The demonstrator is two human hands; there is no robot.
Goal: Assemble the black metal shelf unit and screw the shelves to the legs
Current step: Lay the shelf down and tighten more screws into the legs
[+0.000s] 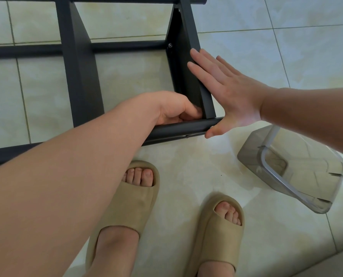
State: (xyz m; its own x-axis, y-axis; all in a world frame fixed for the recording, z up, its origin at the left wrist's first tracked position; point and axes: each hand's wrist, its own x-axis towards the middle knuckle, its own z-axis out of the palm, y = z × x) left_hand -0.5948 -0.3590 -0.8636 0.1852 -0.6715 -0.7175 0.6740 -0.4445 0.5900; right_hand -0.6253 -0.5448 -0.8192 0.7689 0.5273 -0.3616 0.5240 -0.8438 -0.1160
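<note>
Slippers [124, 198] of beige foam were seen nearest, planted on the tiled floor [206, 176], with a clear plastic container [298, 172] tipped over just to the right. Beyond the toes the black shelf unit was laid on its side, its near leg [178, 129] running left to right. The left grip [172, 110] was curled at the inner corner where the end shelf [184, 80] met that leg, apparently round the leg; whether anything small was pinched could not be told. The right grip [226, 90] was spread flat, holding nothing, and pressed against the shelf's outer face. The joint thus lay between both grips, the left nearer. The shelf's long axis ran away from the person, towards a screw [170, 45] already seated farther up.
</note>
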